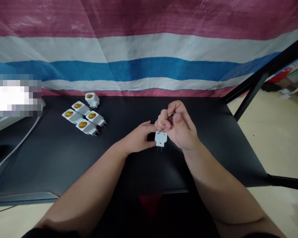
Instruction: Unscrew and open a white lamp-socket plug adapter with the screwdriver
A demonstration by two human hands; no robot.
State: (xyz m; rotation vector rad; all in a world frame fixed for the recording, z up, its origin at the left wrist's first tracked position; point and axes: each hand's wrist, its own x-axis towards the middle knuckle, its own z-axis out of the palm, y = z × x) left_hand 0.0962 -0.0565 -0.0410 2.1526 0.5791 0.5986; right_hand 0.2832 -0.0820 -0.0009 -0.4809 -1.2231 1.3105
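My left hand (138,138) grips a white plug-in lamp socket (161,138) between thumb and fingers. The socket's flat back faces up, showing small screw holes, and its two metal prongs point toward me. My right hand (183,130) is closed around the dark handle of a screwdriver (171,117). Its thin shaft slants down to the upper left hole of the socket; the tip's exact seating is too small to tell. Left of my hands, several similar white lamp sockets (83,125) with brass-coloured threaded insides lie grouped on the black table (129,172).
A striped red, white and blue tarp (149,67) hangs behind the table. A white cable (20,143) runs along the left side, near a bright pixelated area. Black metal frame bars (253,87) rise at the right edge.
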